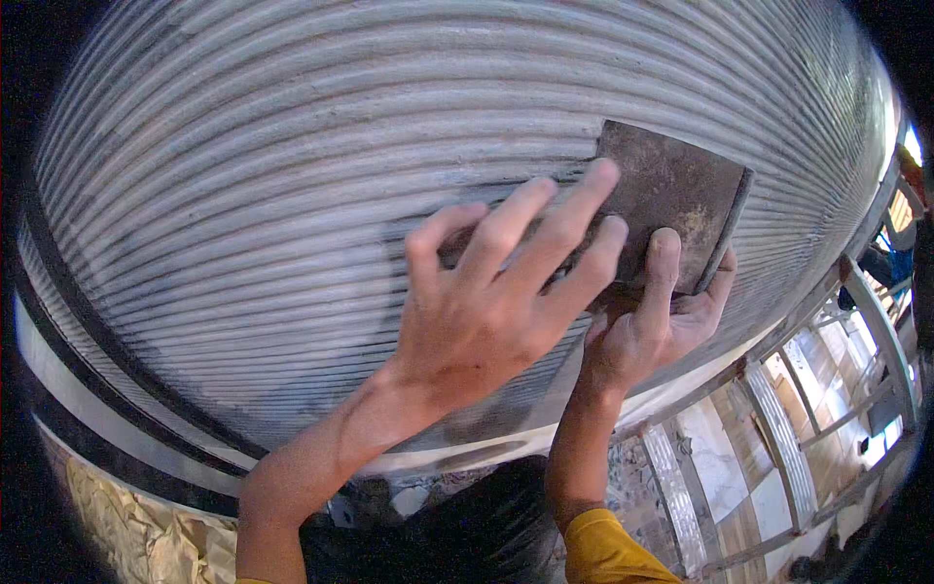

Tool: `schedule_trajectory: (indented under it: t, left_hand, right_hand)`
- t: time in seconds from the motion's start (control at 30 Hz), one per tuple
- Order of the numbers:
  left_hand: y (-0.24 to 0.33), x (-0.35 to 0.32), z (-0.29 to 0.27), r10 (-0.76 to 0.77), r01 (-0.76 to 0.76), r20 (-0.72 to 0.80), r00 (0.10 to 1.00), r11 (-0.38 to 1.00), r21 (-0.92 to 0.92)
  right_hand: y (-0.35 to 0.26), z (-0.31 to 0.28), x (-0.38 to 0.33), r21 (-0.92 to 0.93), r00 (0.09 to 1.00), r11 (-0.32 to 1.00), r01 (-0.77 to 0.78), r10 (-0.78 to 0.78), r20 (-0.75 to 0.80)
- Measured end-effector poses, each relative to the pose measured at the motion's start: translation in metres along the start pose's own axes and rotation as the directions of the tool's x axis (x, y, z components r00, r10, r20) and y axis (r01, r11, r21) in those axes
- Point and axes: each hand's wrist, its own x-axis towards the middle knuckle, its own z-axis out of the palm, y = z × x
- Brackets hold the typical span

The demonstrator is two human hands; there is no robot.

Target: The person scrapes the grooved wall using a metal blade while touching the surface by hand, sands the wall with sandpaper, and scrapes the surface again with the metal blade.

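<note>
A dark brown, roughly square pad (676, 200) with scuffed patches and a thick right edge tilts in front of the grey ridged surface (321, 234). My right hand (647, 331) grips it at its lower edge, thumb on the front face and fingers behind. Whether it is a sanding sheet or a stiff plate I cannot tell. My left hand (496, 302) is held with fingers spread, back toward me, its fingertips overlapping the pad's left side. Something dark shows between those fingers; shadow or material, I cannot make it out. Whether the fingertips touch the pad is unclear.
Curved ridges fill most of the view. A black band (126, 341) and pale rim edge the ridged object at left. Crumpled gold-brown paper (146, 516) lies at lower left. Metal framing (778, 438) stands at lower right, over rubble and boards.
</note>
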Motion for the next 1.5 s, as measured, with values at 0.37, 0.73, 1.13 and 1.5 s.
schedule_trajectory:
  t: [0.37, 0.73, 1.13, 1.5]
  left_hand:
    - [-0.001, -0.008, 0.002, 0.012, -0.012, 0.027, 1.000, 1.000, 0.016]
    - [0.010, 0.000, 0.005, -0.009, 0.008, 0.020, 1.000, 1.000, 0.008]
    - [0.017, 0.002, 0.007, -0.038, 0.038, 0.022, 0.999, 0.999, 0.013]
    - [0.015, 0.005, 0.006, -0.109, 0.111, 0.033, 0.993, 0.993, -0.040]
  right_hand:
    - [-0.028, -0.016, 0.015, -0.221, 0.998, 0.975, -0.016, 0.027, 0.048]
    - [-0.029, -0.024, 0.039, -0.255, 1.000, 0.967, 0.002, -0.004, -0.008]
    - [-0.043, -0.022, 0.068, -0.280, 0.973, 0.960, -0.016, 0.079, 0.216]
    - [-0.035, -0.021, 0.069, -0.216, 0.970, 0.976, 0.036, 0.018, 0.242]
